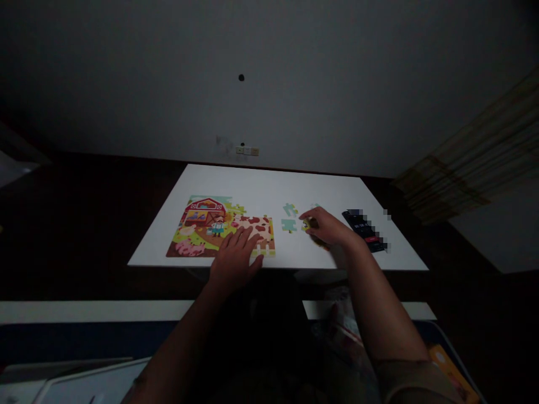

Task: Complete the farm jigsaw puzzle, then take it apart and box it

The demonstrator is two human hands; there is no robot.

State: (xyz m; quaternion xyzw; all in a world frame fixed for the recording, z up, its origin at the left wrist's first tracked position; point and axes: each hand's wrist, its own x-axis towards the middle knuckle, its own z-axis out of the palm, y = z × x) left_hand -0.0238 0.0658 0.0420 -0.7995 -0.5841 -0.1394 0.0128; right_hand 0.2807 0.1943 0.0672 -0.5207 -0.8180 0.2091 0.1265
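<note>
A partly assembled jigsaw puzzle [197, 231] with a red barn, a farmer, pigs and a spotted cow lies at the left of the white table. My left hand [236, 258] rests flat on its lower right part, fingers spread. To the right, my right hand [327, 225] bends its fingers and thumb around a small puzzle piece [306, 224], partly hidden under them. Beside it lie loose pale green pieces, among them a lower puzzle piece [288, 225] and an upper puzzle piece [289, 210]. More pieces show partly behind and below the right hand.
A dark phone [362, 229], partly pixelated, lies on the white table [269, 182] right of my right forearm. Behind the table stands a grey wall with a socket strip [247, 151]. A striped curtain [458, 151] hangs at right. Near my lap is a clear plastic bag [343, 322].
</note>
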